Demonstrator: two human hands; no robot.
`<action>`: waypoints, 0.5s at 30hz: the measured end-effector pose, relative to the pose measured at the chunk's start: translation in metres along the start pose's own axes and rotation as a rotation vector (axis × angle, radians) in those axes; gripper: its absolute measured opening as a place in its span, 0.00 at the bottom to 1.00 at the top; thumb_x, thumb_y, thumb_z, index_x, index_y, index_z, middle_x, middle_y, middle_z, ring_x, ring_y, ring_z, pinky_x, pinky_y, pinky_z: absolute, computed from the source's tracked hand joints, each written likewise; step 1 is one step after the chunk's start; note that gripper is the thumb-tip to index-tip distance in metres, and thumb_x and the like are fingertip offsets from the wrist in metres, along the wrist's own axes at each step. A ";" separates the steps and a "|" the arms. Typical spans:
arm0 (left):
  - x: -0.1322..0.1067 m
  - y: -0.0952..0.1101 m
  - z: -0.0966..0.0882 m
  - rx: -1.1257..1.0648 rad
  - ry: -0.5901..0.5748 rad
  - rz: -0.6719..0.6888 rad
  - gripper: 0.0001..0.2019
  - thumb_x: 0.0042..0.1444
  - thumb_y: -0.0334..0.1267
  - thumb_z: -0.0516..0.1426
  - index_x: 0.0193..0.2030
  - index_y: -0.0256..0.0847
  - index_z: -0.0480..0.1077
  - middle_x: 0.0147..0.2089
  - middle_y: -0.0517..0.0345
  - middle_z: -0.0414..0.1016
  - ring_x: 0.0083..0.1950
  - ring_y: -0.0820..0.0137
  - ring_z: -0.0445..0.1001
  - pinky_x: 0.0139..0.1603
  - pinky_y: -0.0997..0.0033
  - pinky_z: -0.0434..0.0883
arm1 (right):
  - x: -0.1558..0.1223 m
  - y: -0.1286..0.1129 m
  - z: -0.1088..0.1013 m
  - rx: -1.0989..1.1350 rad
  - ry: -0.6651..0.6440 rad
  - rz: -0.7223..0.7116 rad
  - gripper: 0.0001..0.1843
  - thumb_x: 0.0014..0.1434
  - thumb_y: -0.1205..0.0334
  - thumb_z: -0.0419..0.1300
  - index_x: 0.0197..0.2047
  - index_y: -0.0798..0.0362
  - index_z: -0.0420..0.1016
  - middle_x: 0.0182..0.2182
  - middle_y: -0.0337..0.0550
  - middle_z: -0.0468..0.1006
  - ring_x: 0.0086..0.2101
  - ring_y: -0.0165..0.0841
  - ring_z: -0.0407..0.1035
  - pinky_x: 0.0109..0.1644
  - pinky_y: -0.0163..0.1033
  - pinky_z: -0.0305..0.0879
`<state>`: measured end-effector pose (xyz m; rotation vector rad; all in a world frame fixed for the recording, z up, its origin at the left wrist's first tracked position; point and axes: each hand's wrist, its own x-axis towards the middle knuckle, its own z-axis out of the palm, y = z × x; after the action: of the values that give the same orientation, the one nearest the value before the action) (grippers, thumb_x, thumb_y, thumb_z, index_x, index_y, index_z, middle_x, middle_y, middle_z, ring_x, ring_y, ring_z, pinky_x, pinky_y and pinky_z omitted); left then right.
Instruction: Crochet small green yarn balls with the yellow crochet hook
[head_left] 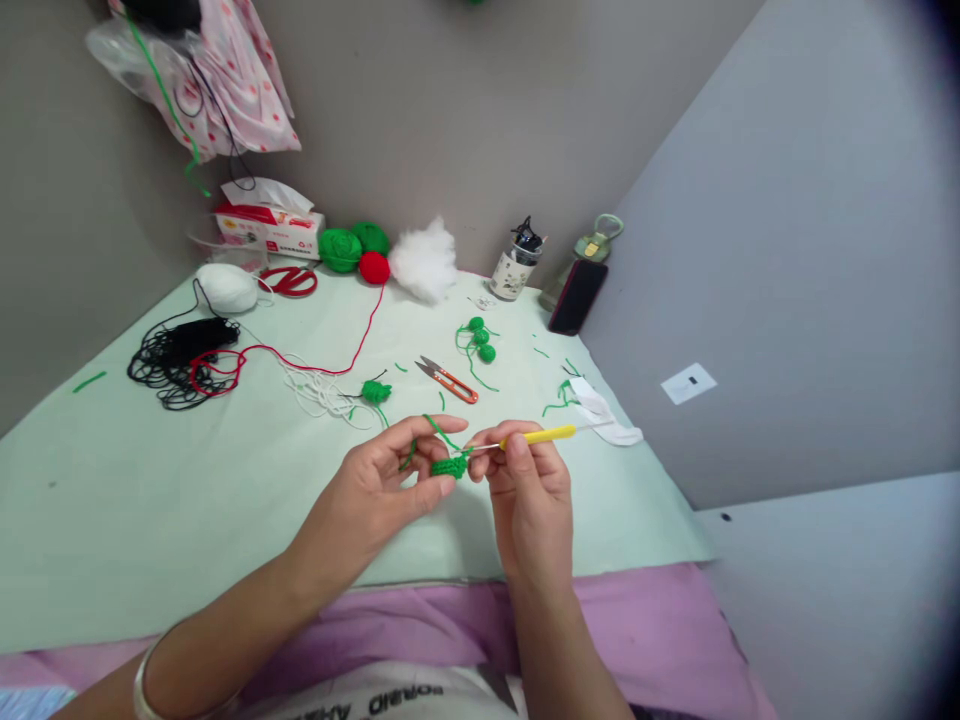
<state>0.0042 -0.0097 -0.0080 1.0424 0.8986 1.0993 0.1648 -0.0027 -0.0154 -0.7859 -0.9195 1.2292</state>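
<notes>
My left hand point(397, 475) pinches a small green crochet piece point(448, 467) between thumb and fingers. A strand of green yarn point(442, 432) runs over its raised index finger. In my right hand point(527, 475) is a crochet hook point(549, 435) with a yellow handle, gripped between thumb and fingers. Its thin metal shaft points left and meets the edge of the green piece; the exact stitch is too small to make out. Just beyond my hands lie orange thread snips point(450, 382) and another green crocheted piece point(376, 391).
Several small green balls point(481, 338) lie behind the snips. Along the back stand a tissue box point(274, 230), green yarn balls point(341, 250), a red ball point(374, 267), white stuffing point(425, 260), a cup point(515, 272) and a phone point(577, 297). Black yarn point(187, 350) and red scissors point(289, 282) lie left.
</notes>
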 end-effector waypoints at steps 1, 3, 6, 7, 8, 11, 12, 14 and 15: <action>0.000 0.000 0.000 0.024 0.005 0.014 0.18 0.57 0.33 0.67 0.54 0.52 0.80 0.40 0.62 0.72 0.44 0.69 0.70 0.48 0.70 0.69 | 0.000 0.000 0.000 -0.003 0.002 0.002 0.09 0.65 0.54 0.66 0.36 0.50 0.80 0.31 0.39 0.82 0.27 0.27 0.72 0.36 0.35 0.71; -0.001 0.001 0.001 0.078 0.022 0.044 0.18 0.57 0.33 0.66 0.54 0.51 0.79 0.39 0.62 0.72 0.43 0.69 0.70 0.48 0.69 0.69 | 0.000 0.000 0.000 -0.014 0.006 0.005 0.10 0.64 0.53 0.66 0.36 0.50 0.80 0.31 0.39 0.82 0.27 0.27 0.72 0.36 0.36 0.71; -0.003 0.002 0.002 0.162 0.055 0.077 0.17 0.57 0.33 0.65 0.54 0.50 0.79 0.39 0.61 0.72 0.43 0.67 0.71 0.49 0.67 0.69 | 0.000 -0.001 0.000 -0.022 0.007 0.009 0.10 0.64 0.53 0.66 0.36 0.50 0.79 0.31 0.39 0.82 0.27 0.28 0.71 0.35 0.37 0.71; -0.004 0.002 0.002 0.186 0.064 0.091 0.17 0.57 0.32 0.65 0.53 0.50 0.79 0.39 0.61 0.72 0.43 0.67 0.71 0.50 0.66 0.69 | 0.000 -0.001 0.000 -0.018 0.005 0.008 0.10 0.64 0.53 0.66 0.35 0.50 0.79 0.31 0.39 0.82 0.27 0.28 0.71 0.35 0.36 0.71; -0.005 0.002 0.003 0.207 0.072 0.109 0.17 0.58 0.32 0.64 0.53 0.50 0.79 0.39 0.61 0.73 0.43 0.67 0.71 0.50 0.67 0.69 | 0.000 -0.001 0.000 -0.013 0.000 0.009 0.10 0.64 0.53 0.67 0.35 0.50 0.80 0.31 0.39 0.82 0.27 0.28 0.71 0.35 0.36 0.71; -0.006 0.002 0.006 0.271 0.090 0.175 0.17 0.58 0.30 0.63 0.53 0.51 0.80 0.39 0.61 0.73 0.43 0.67 0.72 0.49 0.67 0.69 | 0.000 -0.002 0.000 -0.007 -0.009 0.012 0.10 0.64 0.53 0.67 0.35 0.50 0.80 0.30 0.39 0.82 0.27 0.28 0.71 0.35 0.36 0.70; -0.007 0.001 0.006 0.292 0.093 0.197 0.17 0.58 0.30 0.63 0.52 0.51 0.80 0.39 0.61 0.73 0.42 0.68 0.71 0.49 0.67 0.69 | 0.000 -0.002 0.000 -0.009 -0.009 0.015 0.10 0.64 0.53 0.67 0.35 0.50 0.80 0.30 0.39 0.82 0.27 0.28 0.71 0.35 0.36 0.70; -0.007 0.000 0.007 0.321 0.093 0.231 0.17 0.59 0.29 0.63 0.52 0.51 0.80 0.39 0.61 0.73 0.40 0.69 0.71 0.49 0.67 0.69 | 0.000 -0.002 0.000 -0.010 -0.008 0.016 0.10 0.64 0.53 0.67 0.35 0.50 0.80 0.30 0.39 0.82 0.27 0.28 0.71 0.35 0.36 0.70; -0.007 0.000 0.007 0.327 0.092 0.241 0.17 0.59 0.29 0.62 0.52 0.51 0.80 0.39 0.61 0.73 0.39 0.69 0.71 0.49 0.67 0.69 | 0.000 -0.002 0.000 -0.010 -0.007 0.016 0.11 0.63 0.52 0.67 0.35 0.50 0.80 0.30 0.39 0.82 0.26 0.28 0.71 0.35 0.36 0.70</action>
<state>0.0090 -0.0182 -0.0060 1.4065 1.0703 1.2329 0.1660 -0.0034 -0.0136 -0.7985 -0.9271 1.2434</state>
